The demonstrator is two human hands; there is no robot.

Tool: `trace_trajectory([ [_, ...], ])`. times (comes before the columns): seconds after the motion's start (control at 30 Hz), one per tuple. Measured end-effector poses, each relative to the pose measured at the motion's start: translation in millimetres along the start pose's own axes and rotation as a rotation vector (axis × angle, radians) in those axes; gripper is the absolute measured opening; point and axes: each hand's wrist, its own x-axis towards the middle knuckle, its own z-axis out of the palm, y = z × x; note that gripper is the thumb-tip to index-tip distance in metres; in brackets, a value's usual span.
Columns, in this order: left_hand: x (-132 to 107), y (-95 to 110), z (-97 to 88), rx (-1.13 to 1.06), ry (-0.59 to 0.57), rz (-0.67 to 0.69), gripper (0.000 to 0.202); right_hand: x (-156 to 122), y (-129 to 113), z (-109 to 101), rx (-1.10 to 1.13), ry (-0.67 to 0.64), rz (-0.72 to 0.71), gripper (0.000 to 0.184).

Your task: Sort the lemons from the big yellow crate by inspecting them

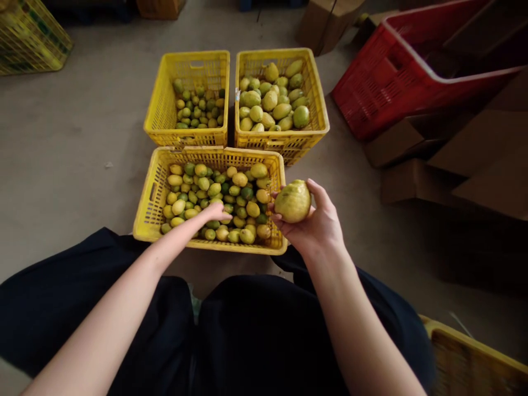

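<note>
My right hand [319,223] is closed around a large yellow-green lemon [293,201], raised beside the right rim of the nearest yellow crate [144,220]. That crate holds many lemons, yellow to dark green. Over its middle, my left hand [218,211] reaches down among the fruit, touching it or just above. Its fingers look curled, with one digit pointing right; whatever they hold is hidden beneath the hand.
Behind stand two more yellow crates: the left crate [159,110] has small green and yellow lemons, the right crate [319,104] larger ones. A red crate [371,82] and cardboard boxes [412,181] crowd the right side. Another yellow crate [487,352] shows at lower right.
</note>
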Motion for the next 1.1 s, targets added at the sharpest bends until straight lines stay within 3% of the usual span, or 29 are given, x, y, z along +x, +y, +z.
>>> trace_trajectory([
  [0.07, 0.0, 6.5, -20.6, -0.052, 0.036, -0.032, 0.036, -0.5, 1.2, 6.4, 0.000, -0.003, 0.005, 0.029],
  [0.13, -13.0, 19.0, -46.1, -0.238, 0.031, -0.037, 0.039, -1.0, 2.7, 15.0, 0.011, -0.004, 0.017, 0.029],
  [0.23, -50.2, 47.2, -81.9, -0.649, -0.026, 0.031, 0.038, 0.0, 5.6, 29.9, 0.010, -0.035, 0.037, 0.031],
  [0.33, -93.8, 76.1, -100.8, -0.859, -0.033, 0.096, 0.036, 2.8, 10.5, 46.4, -0.028, -0.120, 0.046, 0.027],
  [0.43, -126.4, 97.8, -101.5, -0.998, -0.034, 0.155, 0.037, 3.5, 17.3, 65.0, -0.064, -0.218, 0.045, 0.021],
  [0.57, -145.1, 117.1, -92.9, -1.130, -0.034, 0.252, 0.035, -0.2, 24.6, 88.6, -0.063, -0.297, 0.031, 0.024],
  [0.8, -153.5, 123.6, -93.1, -1.289, -0.002, 0.261, 0.024, 5.4, 24.9, 104.5, -0.025, -0.350, -0.022, 0.026],
  [1.0, -150.7, 123.4, -89.2, -1.474, 0.176, 0.395, 0.006, 13.6, 39.7, 110.5, -0.076, -0.233, 0.008, 0.022],
  [1.1, -142.7, 121.6, -74.8, -1.351, 0.263, 0.487, 0.006, 12.7, 52.6, 114.4, -0.116, -0.196, 0.042, 0.021],
])
